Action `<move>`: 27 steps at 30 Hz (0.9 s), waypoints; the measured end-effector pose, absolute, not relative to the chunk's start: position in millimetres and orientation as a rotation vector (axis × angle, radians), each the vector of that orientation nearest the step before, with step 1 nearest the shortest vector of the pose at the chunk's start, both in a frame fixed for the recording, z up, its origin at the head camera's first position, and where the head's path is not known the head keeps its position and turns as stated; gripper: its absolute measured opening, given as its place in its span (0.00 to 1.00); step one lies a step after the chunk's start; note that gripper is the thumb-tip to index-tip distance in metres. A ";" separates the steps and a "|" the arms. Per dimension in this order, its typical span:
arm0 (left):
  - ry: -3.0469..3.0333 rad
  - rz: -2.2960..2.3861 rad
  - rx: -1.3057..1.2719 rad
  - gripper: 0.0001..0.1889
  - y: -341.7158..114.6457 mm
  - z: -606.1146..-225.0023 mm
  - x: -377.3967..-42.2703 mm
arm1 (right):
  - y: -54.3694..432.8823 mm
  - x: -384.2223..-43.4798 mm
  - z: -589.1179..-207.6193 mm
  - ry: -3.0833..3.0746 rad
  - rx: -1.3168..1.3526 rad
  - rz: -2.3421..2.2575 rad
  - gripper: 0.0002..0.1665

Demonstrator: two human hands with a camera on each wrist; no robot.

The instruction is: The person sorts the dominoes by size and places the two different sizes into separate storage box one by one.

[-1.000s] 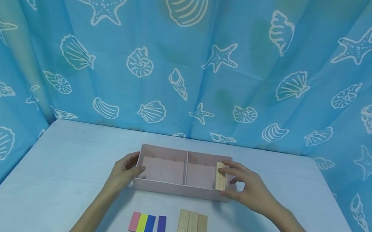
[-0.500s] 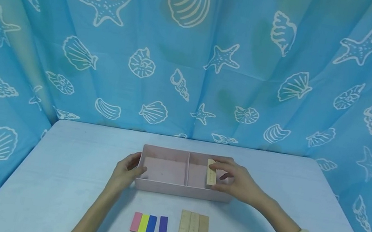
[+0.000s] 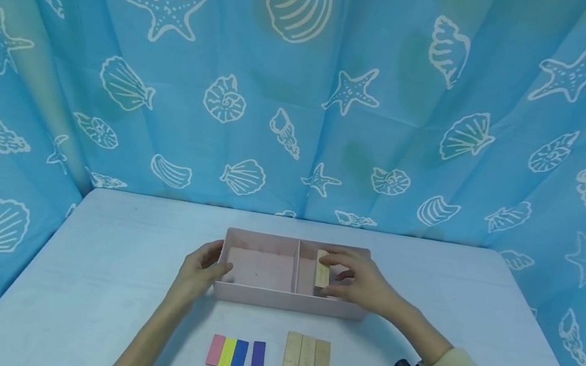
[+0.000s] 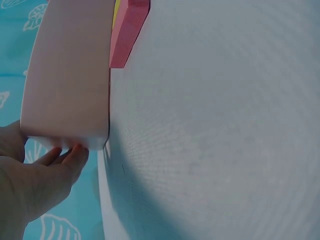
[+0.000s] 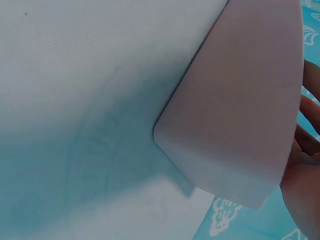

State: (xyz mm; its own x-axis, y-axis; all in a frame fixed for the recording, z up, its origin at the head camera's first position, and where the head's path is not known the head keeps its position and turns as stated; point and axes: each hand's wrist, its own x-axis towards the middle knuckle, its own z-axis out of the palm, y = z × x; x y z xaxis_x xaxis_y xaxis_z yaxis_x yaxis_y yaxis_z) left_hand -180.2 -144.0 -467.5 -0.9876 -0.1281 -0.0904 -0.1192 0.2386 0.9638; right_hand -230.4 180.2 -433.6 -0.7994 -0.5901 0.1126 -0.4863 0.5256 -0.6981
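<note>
A pale pink two-compartment box [image 3: 289, 302] stands on the white table. My left hand [image 3: 198, 271] holds its left end, thumb over the rim and fingers along the outside; the left wrist view shows that hand [image 4: 40, 187] against the end wall. Between thumb and fingers of my right hand [image 3: 364, 280] is a light wooden block [image 3: 322, 270], held lengthwise from front to back inside the right compartment, near the divider [image 3: 298, 267]. In the right wrist view the box wall [image 5: 230, 110] hides the block and part of the right hand [image 5: 305, 185].
In front of the box lie a pink block [image 3: 215, 350], a yellow block [image 3: 227, 353] and a blue block [image 3: 239, 355] side by side. A purple block [image 3: 258, 357] lies slightly apart. Three wooden blocks [image 3: 306, 362] lie together to the right. A blue curtain [image 3: 305, 113] hangs behind.
My right hand has carried the wooden block leftward, from the right end of the right compartment toward the divider, and slightly lower. The left hand stays at the box's left end.
</note>
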 end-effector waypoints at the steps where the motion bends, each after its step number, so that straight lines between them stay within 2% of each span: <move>1: -2.467 -1.918 0.252 0.31 -143.6 -467.4 -180.3 | 178.9 -231.0 -434.2 2.614 -0.926 -1.135 0.35; 5: -2.470 -1.905 0.281 0.31 -141.5 -467.2 -180.1 | 174.9 -232.8 -437.3 2.604 -0.928 -1.115 0.30; 13: -2.468 -1.886 0.295 0.31 -141.3 -468.0 -180.3 | 166.3 -239.6 -444.3 2.597 -0.960 -1.072 0.29; 27: -2.455 -1.917 0.308 0.31 -142.0 -469.2 -181.7 | 148.3 -241.9 -449.5 2.585 -0.815 -1.001 0.27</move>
